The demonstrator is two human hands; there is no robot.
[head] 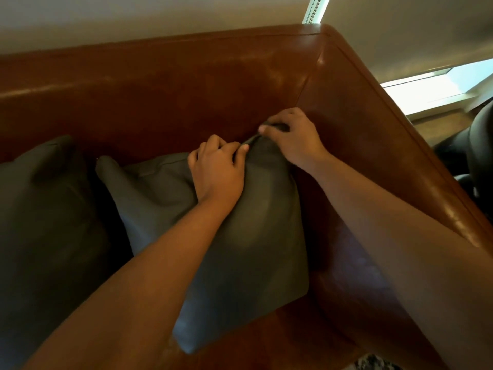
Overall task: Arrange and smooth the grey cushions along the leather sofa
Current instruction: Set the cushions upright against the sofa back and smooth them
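Inspection of the corner seat: my right hand (290, 140) pinches the upper right corner of the dark grey, square, smooth-skinned cushion (240, 222), thumb and fingers closed narrowly on the gathered tip. My left hand (216, 172) sits just beside it on the same top edge, fingers curled over the seam and gripping it. The cushion leans against the back of the brown leather sofa (160, 84), near the sofa's right armrest (373, 129) but with a dark gap between them. Its body hangs below both hands and runs toward me, twisted so that a lower corner points at the seat front. The top edge runs leftward and slightly downward from my grip. The right hand is nearer the armrest; the left is nearer the middle of the edge. A second dark grey cushion (45, 209) stands to the left, close by but apart. Judgement: squaring calls for a pull along that top edge.
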